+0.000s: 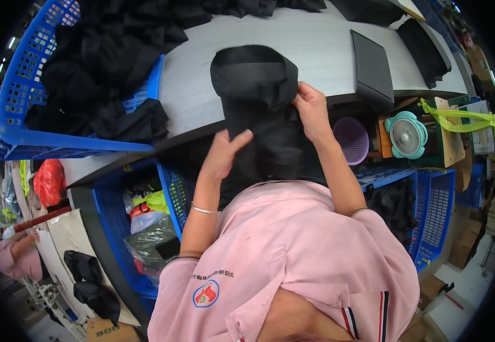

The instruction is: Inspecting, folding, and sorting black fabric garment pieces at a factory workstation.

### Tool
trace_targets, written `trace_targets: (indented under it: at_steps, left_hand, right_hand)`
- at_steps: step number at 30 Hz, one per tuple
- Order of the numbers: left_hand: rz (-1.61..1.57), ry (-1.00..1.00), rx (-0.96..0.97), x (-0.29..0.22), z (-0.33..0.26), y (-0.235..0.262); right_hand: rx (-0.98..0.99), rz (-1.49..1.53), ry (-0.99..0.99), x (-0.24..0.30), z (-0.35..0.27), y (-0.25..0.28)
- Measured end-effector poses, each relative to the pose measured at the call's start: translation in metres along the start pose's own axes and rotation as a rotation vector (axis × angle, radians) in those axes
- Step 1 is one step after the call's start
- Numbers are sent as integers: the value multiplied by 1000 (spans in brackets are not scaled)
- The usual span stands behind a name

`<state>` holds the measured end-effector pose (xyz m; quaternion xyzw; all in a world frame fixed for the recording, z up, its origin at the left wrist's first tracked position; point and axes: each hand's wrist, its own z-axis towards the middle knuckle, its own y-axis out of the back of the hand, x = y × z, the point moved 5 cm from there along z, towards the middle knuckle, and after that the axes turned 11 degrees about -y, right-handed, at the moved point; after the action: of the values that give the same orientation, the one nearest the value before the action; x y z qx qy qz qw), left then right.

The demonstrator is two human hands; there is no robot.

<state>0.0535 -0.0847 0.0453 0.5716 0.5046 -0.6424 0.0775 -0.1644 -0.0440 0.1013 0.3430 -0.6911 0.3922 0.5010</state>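
Pink fills the near edge: the person's collared shirt [293, 256], with a round red, blue and white badge on its left sleeve and striped trim at the collar. From it both bare forearms rise to a black garment [262, 108] that hangs over the near edge of the grey table [327, 45], its top folded over on the tabletop and its lower part dropping out of sight behind the arms and shirt. The left hand [224, 154], a thin silver bangle [203, 210] on its wrist, lies flat and mostly open against the cloth, fingers stretched, gripping nothing that can be seen. The right hand [311, 108] pinches the garment's right edge between thumb and curled fingers.

Far left on the table, a blue plastic crate [19, 114] holds a heap of black cloth that spills over its rim. Right of the garment lies a dark flat rectangular case [372, 68]. Below the table's right end stand a lilac mesh basket [351, 139] and a small teal fan [406, 134]. Near left, a lower blue crate [170, 194] holds crumpled plastic bags, their contents hard to make out. A red bag [49, 181] sits further left. Another person in pink [13, 256] is cut off at the left rim.
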Motion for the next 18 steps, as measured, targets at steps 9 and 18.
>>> trace_targets:
  at_steps: [9,18]
  left_hand:
    - [-50,16,-107,12,8,11]
    - [-35,-74,-261,20,15,25]
  right_hand:
    - [-80,7,-21,-23,12,13]
    - [-167,-403,-313,-69,-37,47]
